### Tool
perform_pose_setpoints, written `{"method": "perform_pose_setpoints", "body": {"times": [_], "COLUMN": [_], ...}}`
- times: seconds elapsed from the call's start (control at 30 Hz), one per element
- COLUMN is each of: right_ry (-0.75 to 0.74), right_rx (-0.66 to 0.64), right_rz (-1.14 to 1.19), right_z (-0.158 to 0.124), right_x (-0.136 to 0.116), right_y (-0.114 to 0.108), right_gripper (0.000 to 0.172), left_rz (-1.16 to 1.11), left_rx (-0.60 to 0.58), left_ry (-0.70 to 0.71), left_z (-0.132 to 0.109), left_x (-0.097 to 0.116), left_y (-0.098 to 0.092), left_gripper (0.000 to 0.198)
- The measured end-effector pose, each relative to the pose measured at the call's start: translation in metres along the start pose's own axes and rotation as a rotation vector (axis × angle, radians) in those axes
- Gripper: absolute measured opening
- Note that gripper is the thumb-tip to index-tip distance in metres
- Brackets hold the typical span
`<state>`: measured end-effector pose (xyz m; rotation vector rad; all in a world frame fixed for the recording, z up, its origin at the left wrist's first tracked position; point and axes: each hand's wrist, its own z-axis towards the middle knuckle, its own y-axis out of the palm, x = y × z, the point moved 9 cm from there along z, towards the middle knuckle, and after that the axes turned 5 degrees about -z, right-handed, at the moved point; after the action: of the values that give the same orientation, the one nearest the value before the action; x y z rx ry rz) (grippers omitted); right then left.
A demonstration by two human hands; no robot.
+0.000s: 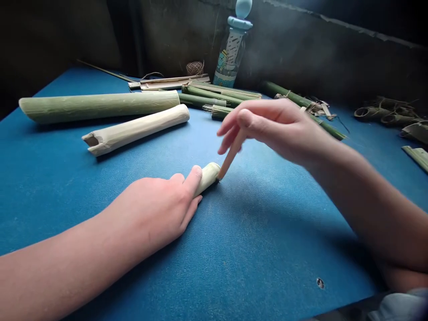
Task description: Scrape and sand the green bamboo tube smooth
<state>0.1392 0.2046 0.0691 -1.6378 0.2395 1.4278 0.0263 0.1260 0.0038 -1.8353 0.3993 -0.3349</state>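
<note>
My left hand (167,196) is wrapped round a short piece of pale peeled bamboo (207,176), pressing it to the blue table; its right end sticks out past my thumb. Above that end, my right hand (264,125) pinches a thin tan wooden stick (232,154) between thumb and fingers. The stick slants down, and its dark lower tip meets the bamboo's end near the tabletop. Whether the tip enters the bamboo or only touches it, I cannot tell. The right fingers are slightly blurred.
Behind lie a long green bamboo tube (100,106) and a peeled tube with a notched end (140,128). Farther back are green bamboo strips (214,93), a twine ball (195,68) and a clear bottle with a blue lid (230,53). Cut bamboo pieces (384,113) lie right.
</note>
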Motion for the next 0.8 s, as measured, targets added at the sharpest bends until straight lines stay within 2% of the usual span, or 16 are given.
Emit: {"method": "perform_pose_setpoints", "body": {"times": [0.1,0.17,0.23,0.3,0.4,0.5,0.57,0.67,0.8], "right_ry": [-0.025,0.021,0.02,-0.056,-0.071,-0.04,-0.036,-0.022,-0.072], "right_rx": [0.158,0.288,0.393,0.456,0.467,0.443,0.413,0.389,0.414], "right_rz": [0.043,0.112,0.184,0.254,0.237,0.161,0.195,0.295,0.339], "right_z": [0.012,0.013,0.007,-0.001,-0.012,-0.019,-0.022,-0.028,-0.042], "right_x": [0.017,0.021,0.011,-0.011,-0.032,-0.038,-0.039,-0.037,-0.035], "right_y": [0.014,0.013,0.006,-0.006,-0.015,-0.01,-0.001,0.01,0.015], "right_gripper": [0.049,0.052,0.049,0.047,0.056,0.058,0.057,0.066,0.065], "left_rz": [0.03,0.035,0.021,0.014,0.002,-0.026,-0.049,-0.092,-0.106], "left_rx": [0.012,0.022,0.034,0.045,0.027,-0.018,-0.058,-0.137,-0.158], "left_ry": [0.0,0.007,0.015,0.019,0.013,-0.004,-0.017,-0.034,-0.038], "left_z": [-0.001,-0.002,-0.001,0.0,0.002,0.003,0.003,0.004,0.006], "left_x": [-0.001,-0.001,-0.002,-0.002,-0.002,-0.003,-0.004,-0.004,-0.004], "left_y": [0.002,0.004,0.006,0.007,0.008,0.007,0.007,0.01,0.01], "left_gripper": [0.044,0.046,0.048,0.05,0.053,0.054,0.054,0.052,0.049]}}
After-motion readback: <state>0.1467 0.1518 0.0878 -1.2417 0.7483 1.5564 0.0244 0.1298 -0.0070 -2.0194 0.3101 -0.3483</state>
